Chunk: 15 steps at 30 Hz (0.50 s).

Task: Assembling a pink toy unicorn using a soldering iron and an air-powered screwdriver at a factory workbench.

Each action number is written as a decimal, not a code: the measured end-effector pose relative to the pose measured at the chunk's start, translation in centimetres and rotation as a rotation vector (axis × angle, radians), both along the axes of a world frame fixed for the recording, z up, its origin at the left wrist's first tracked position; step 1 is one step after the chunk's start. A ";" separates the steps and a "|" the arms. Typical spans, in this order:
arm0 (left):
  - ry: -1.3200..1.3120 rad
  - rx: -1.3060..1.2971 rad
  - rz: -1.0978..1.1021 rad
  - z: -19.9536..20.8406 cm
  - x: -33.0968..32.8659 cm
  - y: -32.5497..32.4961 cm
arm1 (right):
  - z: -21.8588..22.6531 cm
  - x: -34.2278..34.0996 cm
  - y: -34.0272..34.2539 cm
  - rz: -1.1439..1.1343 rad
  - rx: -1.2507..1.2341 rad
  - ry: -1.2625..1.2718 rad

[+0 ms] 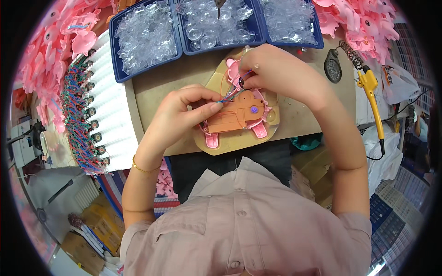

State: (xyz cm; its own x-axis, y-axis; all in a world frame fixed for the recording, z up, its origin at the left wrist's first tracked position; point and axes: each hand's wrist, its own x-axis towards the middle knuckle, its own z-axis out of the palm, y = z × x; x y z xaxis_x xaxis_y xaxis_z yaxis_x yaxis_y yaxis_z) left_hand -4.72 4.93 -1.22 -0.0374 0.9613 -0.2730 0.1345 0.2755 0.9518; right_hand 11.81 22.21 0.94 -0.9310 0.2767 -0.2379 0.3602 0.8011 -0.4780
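A pink plastic toy shell [260,130] lies in a tan shaped holder [220,147] on the table before me. An orange housing with a purple round knob [254,109] sits inside the shell. My left hand [182,110] pinches thin coloured wires [224,100] between thumb and forefinger, at the housing's upper left edge. Over the shell's upper part, my right hand [271,71] is closed, its fingertips by a small dark round part [241,83] with wires running from it. What exactly the right fingertips grip is partly hidden by the hand.
Blue bins [172,57] of clear plastic pieces line the back. At left, a white ridged tray [117,101] holds several wired round parts [92,124]. Pink shells [43,60] are heaped on both sides. A yellow soldering iron [370,87] and a dark oval object [333,66] are at right.
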 end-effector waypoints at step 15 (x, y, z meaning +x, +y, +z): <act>-0.071 -0.090 0.071 -0.2 0.0 -0.1 | -0.3 4.5 -10.9 0.036 0.069 0.605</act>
